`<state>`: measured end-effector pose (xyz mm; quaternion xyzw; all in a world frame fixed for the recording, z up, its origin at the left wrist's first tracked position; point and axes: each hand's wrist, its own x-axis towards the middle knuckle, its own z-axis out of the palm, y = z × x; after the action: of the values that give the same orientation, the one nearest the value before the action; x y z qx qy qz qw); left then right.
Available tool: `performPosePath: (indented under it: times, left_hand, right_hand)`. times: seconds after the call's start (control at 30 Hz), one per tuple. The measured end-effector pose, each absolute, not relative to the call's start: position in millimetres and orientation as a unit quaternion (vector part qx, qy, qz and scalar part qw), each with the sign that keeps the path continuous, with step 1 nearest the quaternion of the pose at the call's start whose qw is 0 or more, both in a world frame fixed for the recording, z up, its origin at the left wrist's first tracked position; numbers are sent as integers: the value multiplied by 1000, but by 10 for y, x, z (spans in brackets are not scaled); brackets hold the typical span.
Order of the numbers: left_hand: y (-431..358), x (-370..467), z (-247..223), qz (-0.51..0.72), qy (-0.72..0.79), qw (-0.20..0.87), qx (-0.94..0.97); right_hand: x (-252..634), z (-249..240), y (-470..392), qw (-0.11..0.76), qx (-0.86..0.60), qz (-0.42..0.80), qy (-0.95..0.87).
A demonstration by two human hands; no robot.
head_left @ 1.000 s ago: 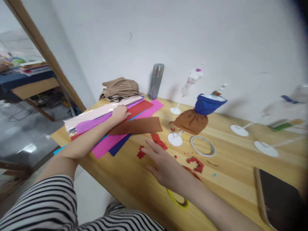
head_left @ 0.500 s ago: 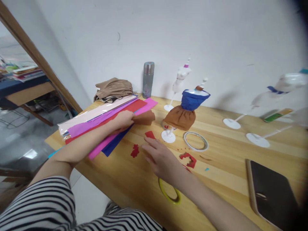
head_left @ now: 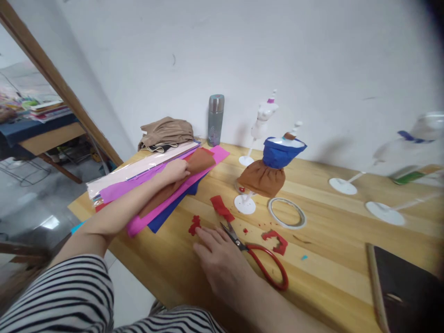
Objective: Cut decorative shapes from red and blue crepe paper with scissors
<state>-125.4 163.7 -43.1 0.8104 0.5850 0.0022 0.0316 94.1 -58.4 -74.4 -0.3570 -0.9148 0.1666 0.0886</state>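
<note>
My left hand (head_left: 175, 171) is closed at the brown sheet (head_left: 201, 158), which lies over the pile of coloured sheets. A pink sheet (head_left: 219, 154) and a blue sheet (head_left: 163, 219) show beneath it. My right hand (head_left: 222, 259) is low over the table, fingers stretched out, fingertips at a small red flower-like cut-out (head_left: 194, 225). Beside it lie scissors (head_left: 268, 263) with red handles, blades slightly apart, not held. A red strip (head_left: 222, 208) is just beyond the blade tips. Whether the right fingers press on the cut-out is unclear.
Behind stand a small mannequin in a blue top (head_left: 282, 155) and brown skirt (head_left: 262, 179), a bare mannequin (head_left: 265, 113) and a flask (head_left: 215, 120). A tape roll (head_left: 287, 213), red scrap (head_left: 276, 242) and dark tablet-like device (head_left: 405, 286) lie right. Folded brown cloth (head_left: 168, 132) sits back left.
The brown sheet has moved left onto the coloured pile with my left hand. My right hand has moved back and left towards the red cut-out, uncovering the scissors and the red strip.
</note>
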Motion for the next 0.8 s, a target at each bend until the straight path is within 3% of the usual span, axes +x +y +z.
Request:
performPosePath:
  times: [0.3, 0.8]
  left_hand:
    - [1730, -1273, -579, -1, 631, 29, 775]
    - [1634, -1232, -506, 10, 592, 15, 806]
  right_hand:
    - [834, -946, -771, 125, -257, 169, -943]
    - [867, -1080, -762, 147, -275, 171, -935]
